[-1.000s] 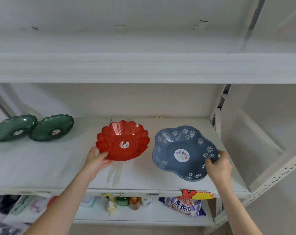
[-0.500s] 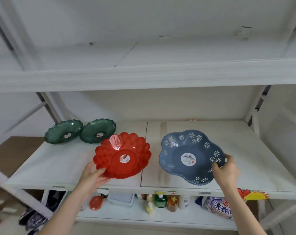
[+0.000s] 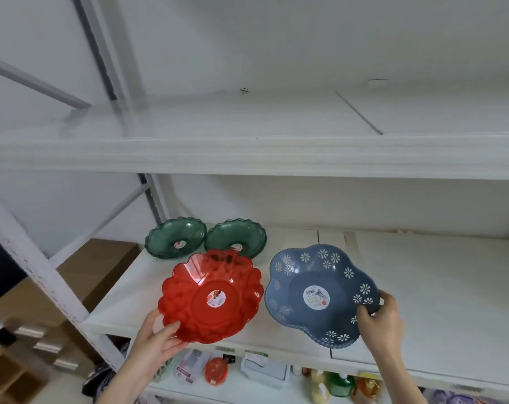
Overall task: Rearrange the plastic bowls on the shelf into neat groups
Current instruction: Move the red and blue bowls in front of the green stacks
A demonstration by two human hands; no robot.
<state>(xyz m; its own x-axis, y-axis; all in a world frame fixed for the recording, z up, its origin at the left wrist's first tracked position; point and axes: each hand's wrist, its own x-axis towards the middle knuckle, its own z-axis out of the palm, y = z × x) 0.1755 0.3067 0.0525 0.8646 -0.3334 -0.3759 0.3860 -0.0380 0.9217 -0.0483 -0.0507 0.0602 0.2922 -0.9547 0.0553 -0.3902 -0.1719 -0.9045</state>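
A red scalloped plastic bowl [image 3: 209, 295] is tilted toward me above the white shelf [image 3: 440, 293]; my left hand [image 3: 155, 342] grips its near left rim. Beside it on the right, a blue flower-printed bowl [image 3: 320, 293] is also tilted up, and my right hand [image 3: 378, 319] pinches its right rim. Two green bowls [image 3: 176, 237] [image 3: 237, 236] sit side by side at the shelf's back left, just behind the red bowl.
An upper shelf board [image 3: 247, 156] overhangs the bowls. A metal upright [image 3: 40, 275] stands at the left, with cardboard boxes [image 3: 95, 266] behind it. Bottles and packets [image 3: 337, 383] fill the shelf below. The shelf stretches bare to the right of the blue bowl.
Both hands have carried the red and blue bowls leftward along the shelf toward the green pair. My view has swung left with them.
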